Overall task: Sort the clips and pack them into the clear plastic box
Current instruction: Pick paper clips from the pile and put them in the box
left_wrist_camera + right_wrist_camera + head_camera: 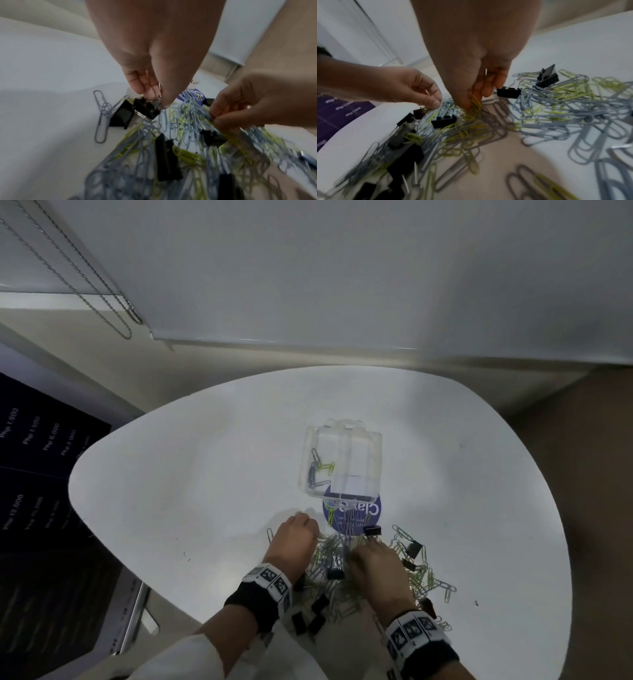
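Note:
A clear plastic box [342,460] lies open on the white table [205,474], with a few grey and yellow-green paper clips [318,470] in its left compartment. Nearer to me spreads a pile of grey and yellow-green paper clips [421,573] mixed with black binder clips [412,547]. My left hand [310,534] is at the pile's left side and pinches a black binder clip [147,109] by its wire handle. My right hand [476,100] is in the middle of the pile and pinches a yellow-green paper clip [475,100].
A round blue sticker [370,510] lies under the box's near edge. Several more binder clips [308,618] sit close to the table's near edge. A dark printed board [41,474] stands left of the table. Blind cords [102,285] hang at far left.

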Available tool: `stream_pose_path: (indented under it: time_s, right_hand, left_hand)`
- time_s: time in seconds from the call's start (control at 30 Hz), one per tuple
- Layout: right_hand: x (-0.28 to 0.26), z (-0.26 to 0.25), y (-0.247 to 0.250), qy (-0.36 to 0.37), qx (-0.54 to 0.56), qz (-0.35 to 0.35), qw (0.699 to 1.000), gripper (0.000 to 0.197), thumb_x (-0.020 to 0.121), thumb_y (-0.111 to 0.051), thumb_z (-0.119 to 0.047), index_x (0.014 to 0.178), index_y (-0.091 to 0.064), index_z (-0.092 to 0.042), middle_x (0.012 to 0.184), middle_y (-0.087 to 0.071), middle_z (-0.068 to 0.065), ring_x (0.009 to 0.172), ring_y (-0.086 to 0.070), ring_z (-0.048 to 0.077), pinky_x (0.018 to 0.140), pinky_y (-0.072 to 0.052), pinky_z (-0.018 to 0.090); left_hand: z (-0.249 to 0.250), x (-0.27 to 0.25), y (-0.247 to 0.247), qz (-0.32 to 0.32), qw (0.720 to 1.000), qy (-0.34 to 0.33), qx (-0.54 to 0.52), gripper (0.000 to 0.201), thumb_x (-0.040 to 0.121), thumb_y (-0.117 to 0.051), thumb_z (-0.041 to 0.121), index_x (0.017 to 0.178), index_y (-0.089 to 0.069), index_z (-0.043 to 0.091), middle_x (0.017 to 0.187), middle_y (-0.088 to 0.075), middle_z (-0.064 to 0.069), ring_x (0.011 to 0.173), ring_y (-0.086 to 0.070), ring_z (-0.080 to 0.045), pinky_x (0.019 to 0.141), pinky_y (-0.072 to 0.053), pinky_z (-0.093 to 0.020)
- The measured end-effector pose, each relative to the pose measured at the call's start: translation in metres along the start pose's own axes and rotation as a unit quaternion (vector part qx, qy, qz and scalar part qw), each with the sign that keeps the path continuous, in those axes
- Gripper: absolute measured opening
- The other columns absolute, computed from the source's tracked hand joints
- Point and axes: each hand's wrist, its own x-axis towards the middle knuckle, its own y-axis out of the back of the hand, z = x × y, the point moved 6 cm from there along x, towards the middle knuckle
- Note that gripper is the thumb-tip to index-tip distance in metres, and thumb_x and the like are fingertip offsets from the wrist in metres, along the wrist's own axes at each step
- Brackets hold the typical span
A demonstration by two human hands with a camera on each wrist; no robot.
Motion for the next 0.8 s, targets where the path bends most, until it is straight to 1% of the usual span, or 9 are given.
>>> stream_pose_path:
  time_s: [0.1,0.17,0.23,0.3,0.37,0.43,0.57,0.7,0.8]
  right_hand:
    - [0.001,0.005,-0.002,-0.018,0.050,-0.008,0.999,0.011,0.085,-0.066,-0.031,0.081,-0.074,-0.024,0.075,-0.069,-0.007,0.069,-0.059,0.014,0.063,-0.046,0.027]
    - [0.000,0.008,0.003,-0.039,0.106,-0.020,0.993,0.009,0.084,-0.068,-0.027,0.084,-0.076,-0.024,0.078,-0.071,-0.009,0.070,-0.058,0.007,0.066,-0.046,0.022]
    - [-0.003,0.013,0.007,-0.064,0.162,-0.022,0.984,0.006,0.084,-0.070,-0.025,0.083,-0.076,-0.023,0.078,-0.071,-0.010,0.067,-0.060,0.002,0.065,-0.045,0.015]
    - [-0.007,0.018,0.009,-0.086,0.210,-0.026,0.974,0.006,0.084,-0.071,-0.021,0.083,-0.076,-0.023,0.077,-0.071,-0.012,0.068,-0.063,-0.002,0.064,-0.048,0.011]
    - [-0.010,0.022,0.011,-0.101,0.236,-0.019,0.966,0.009,0.084,-0.070,-0.018,0.086,-0.076,-0.024,0.079,-0.072,-0.013,0.070,-0.065,-0.003,0.069,-0.054,0.016]
    - [-0.011,0.024,0.011,-0.105,0.245,-0.013,0.964,0.010,0.085,-0.070,-0.016,0.087,-0.076,-0.024,0.079,-0.072,-0.013,0.070,-0.066,-0.002,0.070,-0.056,0.019]
    - [-0.011,0.022,0.012,-0.108,0.250,-0.016,0.962,0.012,0.085,-0.071,-0.016,0.085,-0.075,-0.027,0.076,-0.070,-0.015,0.070,-0.064,-0.004,0.066,-0.052,0.012]
    - [-0.012,0.021,0.015,-0.112,0.245,-0.012,0.963,0.012,0.085,-0.071,-0.017,0.083,-0.073,-0.029,0.075,-0.068,-0.019,0.071,-0.063,-0.009,0.062,-0.044,0.002]
    - [-0.014,0.023,0.012,-0.124,0.248,-0.019,0.961,0.012,0.086,-0.071,-0.018,0.081,-0.072,-0.029,0.077,-0.071,-0.016,0.069,-0.065,-0.008,0.066,-0.049,0.004]
  left_hand:
    - [-0.004,-0.003,0.007,0.008,0.993,0.031,-0.114,0.014,0.088,-0.050,0.007,0.077,-0.058,0.012,0.081,-0.054,-0.001,0.079,-0.054,-0.019,0.075,-0.035,-0.018]
    - [-0.007,-0.007,0.012,-0.002,0.986,0.044,-0.158,0.017,0.086,-0.054,0.005,0.072,-0.061,0.012,0.074,-0.061,0.000,0.071,-0.056,-0.013,0.076,-0.033,-0.011]
    - [-0.015,-0.008,0.018,-0.006,0.976,0.062,-0.209,0.018,0.085,-0.060,0.008,0.073,-0.066,0.019,0.076,-0.067,0.006,0.070,-0.062,-0.005,0.074,-0.042,-0.011]
    - [-0.028,-0.009,0.020,0.003,0.975,0.069,-0.211,0.017,0.085,-0.062,0.009,0.082,-0.068,0.025,0.083,-0.066,0.010,0.073,-0.063,-0.004,0.074,-0.049,-0.018]
    - [-0.031,-0.007,0.021,0.005,0.987,0.046,-0.151,0.017,0.084,-0.060,0.010,0.095,-0.068,0.021,0.090,-0.061,0.006,0.078,-0.058,-0.010,0.078,-0.050,-0.027]
    - [-0.021,-0.004,0.020,0.004,0.998,-0.002,-0.061,0.024,0.083,-0.059,0.017,0.106,-0.065,0.019,0.101,-0.060,0.001,0.090,-0.055,-0.018,0.083,-0.048,-0.034]
    - [0.008,0.003,0.004,-0.019,0.992,-0.077,0.102,0.031,0.083,-0.059,0.022,0.113,-0.059,0.016,0.109,-0.057,-0.003,0.103,-0.050,-0.025,0.087,-0.041,-0.036]
    - [0.020,0.007,-0.005,-0.036,0.981,-0.051,0.182,0.022,0.089,-0.056,0.014,0.111,-0.058,0.010,0.112,-0.055,-0.008,0.109,-0.046,-0.028,0.094,-0.035,-0.037]
    - [0.022,0.010,-0.006,-0.052,0.978,-0.050,0.197,0.024,0.090,-0.054,0.015,0.113,-0.055,0.009,0.114,-0.053,-0.009,0.111,-0.043,-0.030,0.096,-0.032,-0.038]
